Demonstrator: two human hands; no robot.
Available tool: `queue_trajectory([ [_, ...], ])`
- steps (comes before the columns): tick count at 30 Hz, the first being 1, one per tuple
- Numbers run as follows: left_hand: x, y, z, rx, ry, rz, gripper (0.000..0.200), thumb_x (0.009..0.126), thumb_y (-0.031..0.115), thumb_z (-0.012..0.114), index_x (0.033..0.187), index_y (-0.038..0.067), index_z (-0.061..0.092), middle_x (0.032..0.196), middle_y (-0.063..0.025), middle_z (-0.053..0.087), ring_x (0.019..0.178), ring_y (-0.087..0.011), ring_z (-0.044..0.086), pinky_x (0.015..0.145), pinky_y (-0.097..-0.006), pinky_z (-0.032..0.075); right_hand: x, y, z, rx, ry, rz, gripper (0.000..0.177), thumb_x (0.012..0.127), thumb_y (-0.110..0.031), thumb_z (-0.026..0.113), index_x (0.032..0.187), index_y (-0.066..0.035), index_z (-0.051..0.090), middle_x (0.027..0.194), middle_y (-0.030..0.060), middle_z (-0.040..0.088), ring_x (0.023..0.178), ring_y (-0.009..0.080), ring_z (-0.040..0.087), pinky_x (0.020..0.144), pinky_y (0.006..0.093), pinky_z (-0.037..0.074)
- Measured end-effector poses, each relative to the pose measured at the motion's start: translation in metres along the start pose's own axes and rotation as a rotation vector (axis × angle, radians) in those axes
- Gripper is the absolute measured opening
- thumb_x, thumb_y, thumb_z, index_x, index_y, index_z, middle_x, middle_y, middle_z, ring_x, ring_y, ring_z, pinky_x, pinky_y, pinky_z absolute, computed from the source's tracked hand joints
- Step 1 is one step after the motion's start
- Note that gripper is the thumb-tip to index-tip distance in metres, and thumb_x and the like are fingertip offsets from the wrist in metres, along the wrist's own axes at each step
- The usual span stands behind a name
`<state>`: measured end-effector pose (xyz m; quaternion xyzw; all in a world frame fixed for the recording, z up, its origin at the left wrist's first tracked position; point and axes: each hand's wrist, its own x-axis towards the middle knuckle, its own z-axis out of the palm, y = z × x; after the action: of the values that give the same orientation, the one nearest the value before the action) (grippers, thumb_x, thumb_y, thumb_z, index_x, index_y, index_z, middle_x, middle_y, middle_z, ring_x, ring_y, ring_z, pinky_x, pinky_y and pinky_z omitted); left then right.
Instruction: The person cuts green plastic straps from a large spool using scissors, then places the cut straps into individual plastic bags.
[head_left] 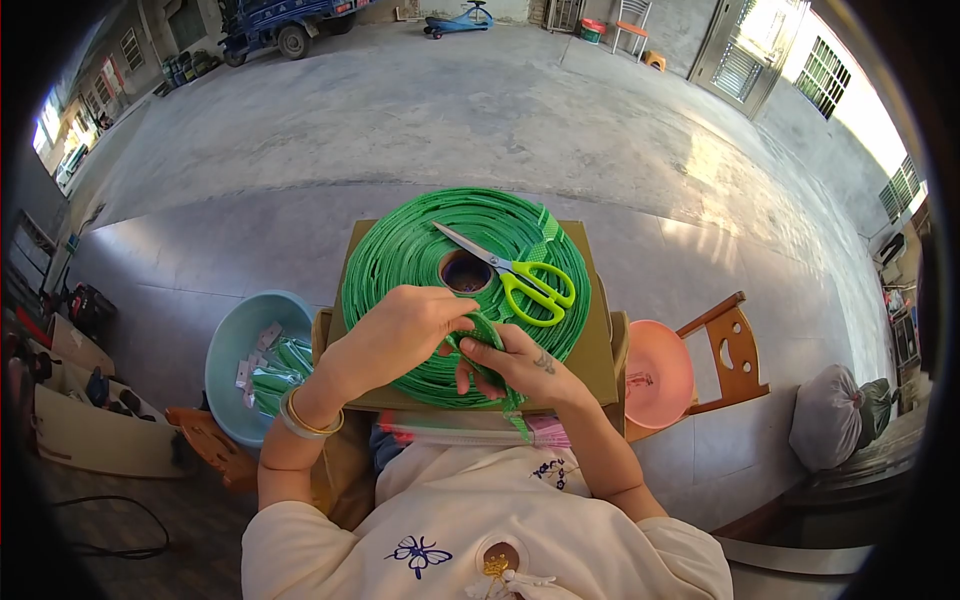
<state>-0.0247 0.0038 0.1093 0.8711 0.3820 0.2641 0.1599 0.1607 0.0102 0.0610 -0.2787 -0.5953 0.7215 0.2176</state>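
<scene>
A large coil of green ribbon (400, 240) lies flat on a cardboard box (597, 370). Scissors with lime-green handles (540, 292) rest on the coil, their blades pointing to the upper left across its hollow core (466, 271). Over the near part of the coil, my left hand (405, 330) has its fingers closed on a piece of green ribbon (484, 332). My right hand (515, 358) pinches the same piece from the right, close beside my left. One end of the ribbon hangs down past the box's near edge.
At the left stands a light blue basin (228, 345) with green packaged items inside. A pink basin (660, 375) is at the right, beside a wooden chair back (728, 350). Farther right sits a grey sack (827, 418). Clear plastic packaging (460, 432) lies before my body.
</scene>
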Motion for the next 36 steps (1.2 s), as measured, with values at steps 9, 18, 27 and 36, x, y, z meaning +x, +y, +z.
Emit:
queue_trajectory([
  [9,0.001,-0.012,0.003,-0.128,0.091,-0.161,0.027,0.079,0.009,0.061,0.103,-0.004,0.058,0.080,-0.0169,0.065,0.064,-0.0254,0.064,0.058,-0.0272,0.051,0.001,0.007,-0.007,-0.037,0.002,-0.029,0.021,0.095,-0.017,0.041,0.105,-0.002,0.052,0.074,0.0038,0.060,0.052,0.0066,0.049,0.048,0.0215,0.041],
  [18,0.010,-0.042,0.000,-1.203,-0.080,-0.833,0.064,0.089,0.050,0.042,0.107,-0.011,0.053,0.083,-0.0182,0.063,0.067,-0.0230,0.065,0.054,-0.0306,0.055,0.013,0.021,0.001,-1.120,0.694,-0.514,0.050,0.079,-0.001,0.051,0.128,-0.005,0.040,0.090,0.0103,0.057,0.074,0.0215,0.058,0.059,0.0311,0.047],
  [27,0.029,-0.046,-0.003,-0.520,-0.206,-0.531,0.039,0.078,0.015,0.067,0.111,-0.004,0.058,0.083,-0.0163,0.065,0.072,-0.0168,0.060,0.064,-0.0326,0.053,0.009,0.013,0.003,-0.923,0.505,-0.435,0.064,0.078,-0.023,0.065,0.132,-0.004,0.035,0.104,0.0102,0.055,0.090,0.0192,0.057,0.074,0.0288,0.046],
  [36,0.044,0.000,-0.028,-0.009,-0.349,-0.124,0.045,0.073,0.010,0.068,0.115,-0.003,0.055,0.090,-0.0232,0.063,0.072,-0.0286,0.063,0.067,-0.0341,0.046,0.000,-0.001,-0.021,0.173,-0.087,-0.016,0.037,0.090,-0.019,0.053,0.119,0.003,0.047,0.099,0.0089,0.063,0.091,0.0121,0.058,0.082,0.0269,0.045],
])
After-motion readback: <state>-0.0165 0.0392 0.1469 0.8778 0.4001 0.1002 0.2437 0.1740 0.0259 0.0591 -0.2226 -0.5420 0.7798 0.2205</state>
